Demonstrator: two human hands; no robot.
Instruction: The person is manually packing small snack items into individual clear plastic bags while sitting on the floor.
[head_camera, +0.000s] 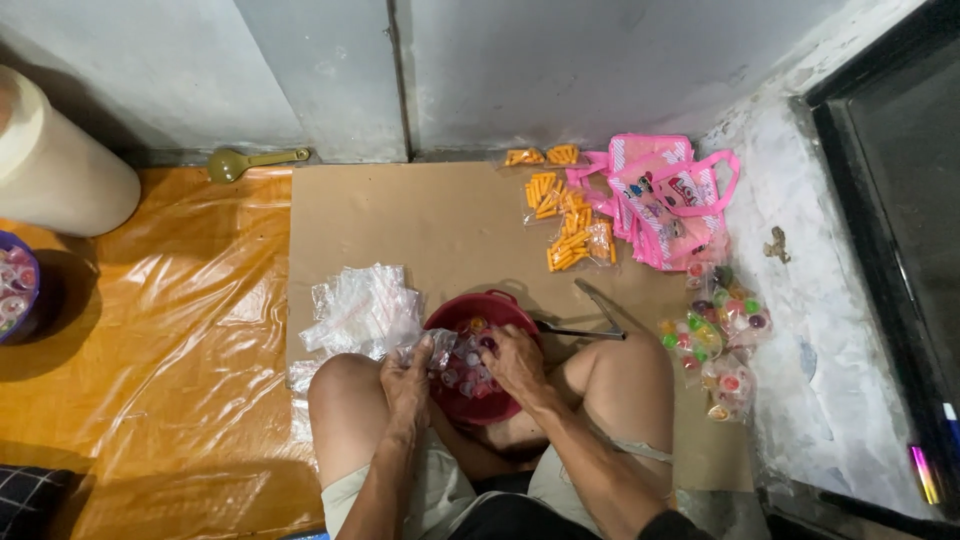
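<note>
Between both hands (462, 365), clear bag (440, 352).

I see open cardboard sheet (420, 215) ahead of the red bowl (455, 318), clear up to the grey wall (560, 70). To my left, a heap of clear plastic bags (362, 308) lies just beside the bowl. To my right, metal tongs (590, 318) touch its rim, with candy packets (715, 335) beyond. Orange snack packs (565, 225) and pink bags (662, 195) crowd the far right corner.
</note>
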